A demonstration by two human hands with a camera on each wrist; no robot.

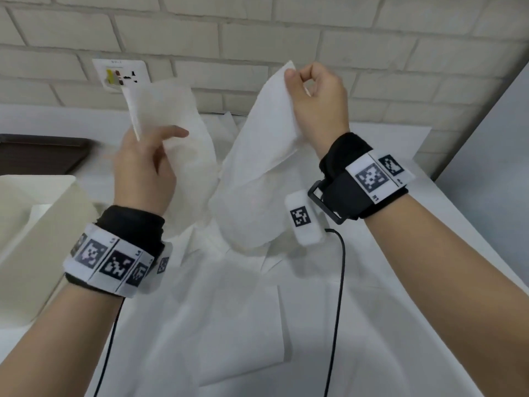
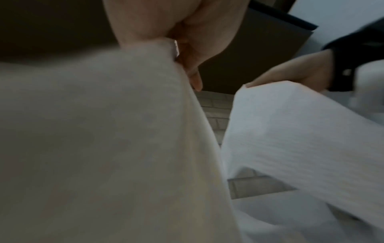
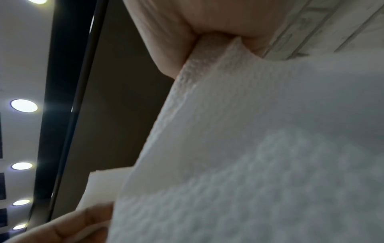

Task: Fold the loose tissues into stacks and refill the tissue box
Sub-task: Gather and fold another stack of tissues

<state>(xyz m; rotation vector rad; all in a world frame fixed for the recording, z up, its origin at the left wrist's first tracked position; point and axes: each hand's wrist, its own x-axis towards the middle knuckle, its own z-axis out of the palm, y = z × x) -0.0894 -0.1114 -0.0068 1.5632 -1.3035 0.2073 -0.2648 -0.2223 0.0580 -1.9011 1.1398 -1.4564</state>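
Observation:
Both hands are raised above the white table (image 1: pixel 429 224). My left hand (image 1: pixel 146 156) grips the upper part of one white tissue (image 1: pixel 169 110), index finger stretched out; the left wrist view shows my left hand (image 2: pixel 187 42) pinching the tissue (image 2: pixel 104 131). My right hand (image 1: pixel 300 78) pinches the top corner of a second tissue sheet (image 1: pixel 263 144), and the right wrist view shows my right hand (image 3: pixel 187 37) pinching that sheet (image 3: pixel 249 148). Both sheets hang down to a loose pile of tissues (image 1: pixel 246 233). I cannot tell whether they are joined below. The open cream tissue box (image 1: pixel 43 224) stands at the left.
Flat tissues (image 1: pixel 229 325) cover the table in front of me. A white brick wall with a socket plate (image 1: pixel 121 74) closes the far side. A dark brown object (image 1: pixel 43 156) lies behind the box. Black cables (image 1: pixel 335 310) trail from both wristbands.

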